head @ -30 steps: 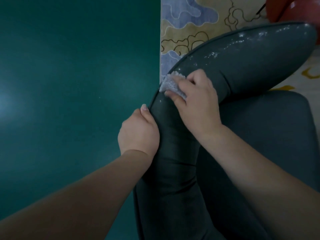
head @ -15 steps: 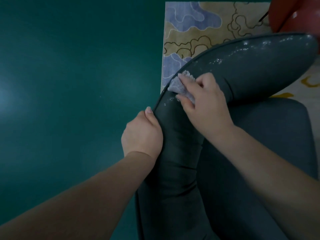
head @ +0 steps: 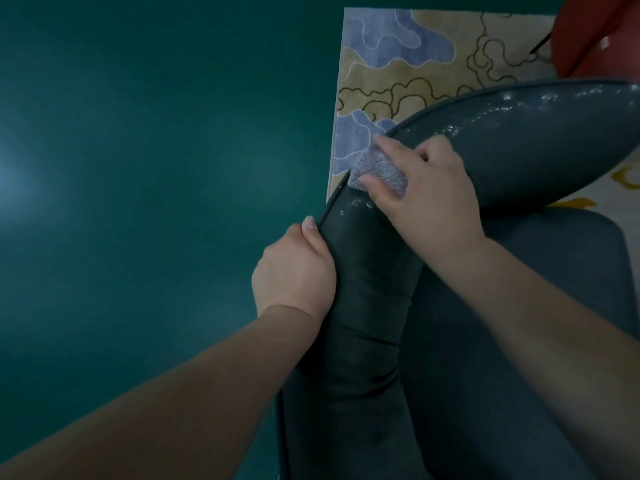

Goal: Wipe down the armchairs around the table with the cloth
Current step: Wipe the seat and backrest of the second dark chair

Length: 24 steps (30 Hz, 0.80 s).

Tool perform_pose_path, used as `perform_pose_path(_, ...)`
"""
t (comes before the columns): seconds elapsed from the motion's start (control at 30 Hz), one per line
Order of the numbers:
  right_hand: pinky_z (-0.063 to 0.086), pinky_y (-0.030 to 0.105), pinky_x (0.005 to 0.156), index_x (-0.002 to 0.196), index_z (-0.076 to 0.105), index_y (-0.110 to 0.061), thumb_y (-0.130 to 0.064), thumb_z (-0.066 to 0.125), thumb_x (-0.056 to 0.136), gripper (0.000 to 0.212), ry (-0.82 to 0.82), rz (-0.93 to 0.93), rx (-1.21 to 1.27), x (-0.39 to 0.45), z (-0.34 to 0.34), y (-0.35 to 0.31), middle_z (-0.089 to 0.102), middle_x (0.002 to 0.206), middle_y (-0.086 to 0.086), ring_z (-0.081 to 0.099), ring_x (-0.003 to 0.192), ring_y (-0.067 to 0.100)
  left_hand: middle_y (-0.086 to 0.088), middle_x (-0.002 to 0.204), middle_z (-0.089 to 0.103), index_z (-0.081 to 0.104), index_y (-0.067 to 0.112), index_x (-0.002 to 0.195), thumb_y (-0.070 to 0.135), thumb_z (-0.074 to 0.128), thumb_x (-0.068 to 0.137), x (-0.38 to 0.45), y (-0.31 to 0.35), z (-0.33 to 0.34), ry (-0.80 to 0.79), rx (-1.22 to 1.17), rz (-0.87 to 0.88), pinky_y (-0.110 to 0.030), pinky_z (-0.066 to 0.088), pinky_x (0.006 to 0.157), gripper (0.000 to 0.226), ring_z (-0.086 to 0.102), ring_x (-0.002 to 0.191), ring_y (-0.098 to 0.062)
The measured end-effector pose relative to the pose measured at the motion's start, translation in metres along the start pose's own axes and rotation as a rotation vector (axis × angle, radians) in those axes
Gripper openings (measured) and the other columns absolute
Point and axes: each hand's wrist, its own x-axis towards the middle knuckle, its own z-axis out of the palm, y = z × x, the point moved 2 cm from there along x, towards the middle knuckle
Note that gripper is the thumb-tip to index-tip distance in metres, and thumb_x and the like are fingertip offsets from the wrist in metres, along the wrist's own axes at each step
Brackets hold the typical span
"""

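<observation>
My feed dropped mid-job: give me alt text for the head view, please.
The right hand presses a grey cloth on the curved top edge of a dark armchair, while the left hand grips that edge nearer the camera. Wet streaks glisten further along the backrest, above a patterned rug and green floor.

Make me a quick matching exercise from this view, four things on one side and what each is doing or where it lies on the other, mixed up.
Things:
1. left hand
2. right hand
3. cloth
4. rug

States:
A. pressed on the armchair's curved top edge
B. lying on the green floor
C. gripping the armchair's outer edge
D. pinching the cloth

Pairs: 1-C, 2-D, 3-A, 4-B
</observation>
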Motion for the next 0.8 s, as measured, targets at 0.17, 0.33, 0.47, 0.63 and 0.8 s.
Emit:
perform_pose_path(0.17,0.044,0.037,0.080,0.138,0.046,-0.023,-0.051,0.052,0.091,0.055,-0.085,-0.040,-0.013,0.018,0.003,-0.002,0.049,0.113,0.013,0.054,0.096,0.032,0.005,0.062,0.043,0.041,0.024,0.069,0.042,0.021,0.100,0.000,0.001,0.000,0.002,0.008,-0.003,-0.033,0.033,0.063,0.041,0.045,0.065,-0.027)
perform_pose_path(0.33,0.041,0.034,0.081,0.127,0.055,-0.018,-0.045,0.051,0.094,0.043,-0.083,0.024,-0.019,0.039,0.009,-0.011,0.050,0.120,0.013,0.054,0.102,0.031,0.004,0.064,0.046,0.042,0.022,0.070,0.043,0.020,0.100,0.000,0.001,0.000,-0.002,0.013,-0.007,-0.035,0.037,0.065,0.043,0.050,0.070,-0.030)
perform_pose_path(0.47,0.039,0.030,0.066,0.123,0.062,-0.017,-0.043,0.060,0.089,0.043,-0.090,-0.230,0.079,-0.016,0.005,-0.031,0.052,0.096,0.009,0.055,0.084,0.026,0.002,0.066,0.045,0.046,0.020,0.076,0.042,0.020,0.100,0.000,0.002,0.000,-0.006,0.016,0.002,-0.036,0.039,0.066,0.042,0.051,0.073,-0.032)
perform_pose_path(0.63,0.040,0.035,0.074,0.125,0.060,-0.021,-0.046,0.056,0.091,0.043,-0.016,-0.094,-0.038,0.021,0.001,0.002,0.053,0.103,0.011,0.052,0.095,0.030,0.003,0.065,0.043,0.042,0.021,0.071,0.042,0.021,0.100,0.000,0.002,0.000,0.000,0.006,0.007,-0.035,0.035,0.066,0.042,0.047,0.071,-0.031)
perform_pose_path(0.8,0.043,0.033,0.072,0.122,0.063,-0.020,-0.042,0.057,0.091,0.039,-0.009,-0.180,0.083,-0.004,0.011,-0.024,0.054,0.100,0.009,0.056,0.089,0.029,0.001,0.067,0.044,0.039,0.021,0.068,0.042,0.023,0.100,0.001,0.000,0.000,0.002,-0.030,0.000,-0.035,0.035,0.066,0.042,0.045,0.072,-0.031)
